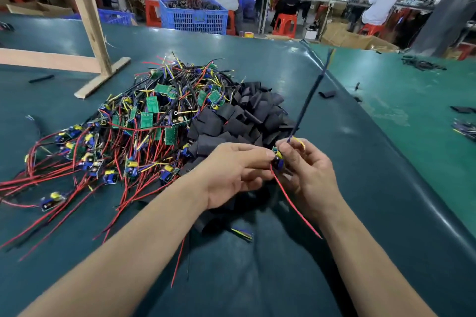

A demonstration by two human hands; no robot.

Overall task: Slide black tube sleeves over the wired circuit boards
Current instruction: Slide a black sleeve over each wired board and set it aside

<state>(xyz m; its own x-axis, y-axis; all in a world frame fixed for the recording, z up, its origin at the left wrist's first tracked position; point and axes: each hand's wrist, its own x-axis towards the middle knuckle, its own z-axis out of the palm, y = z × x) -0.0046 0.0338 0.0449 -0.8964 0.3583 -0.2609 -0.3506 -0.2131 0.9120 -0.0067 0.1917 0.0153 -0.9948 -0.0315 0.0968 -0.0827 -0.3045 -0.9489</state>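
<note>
Nearest, two bare forearms over a dark green table (pixel 77 226). Left hand (pixel 231 172) curled, fingertips pinching a small board (pixel 277 158) from the left. Right hand (pixel 309 172) curled too, gripping the same board and its wires, held between both hands above the table. Red wire (pixel 293 203) hanging down from the board; blue wire (pixel 311 95) sticking up and away, blurred. Just beyond, a heap of black sleeves (pixel 247 116). Left of that and touching it, a tangled pile of boards (pixel 144 121) with red leads. Farther off, a wooden frame (pixel 90 20), a blue crate (pixel 193 17), seated people at benches.
</note>
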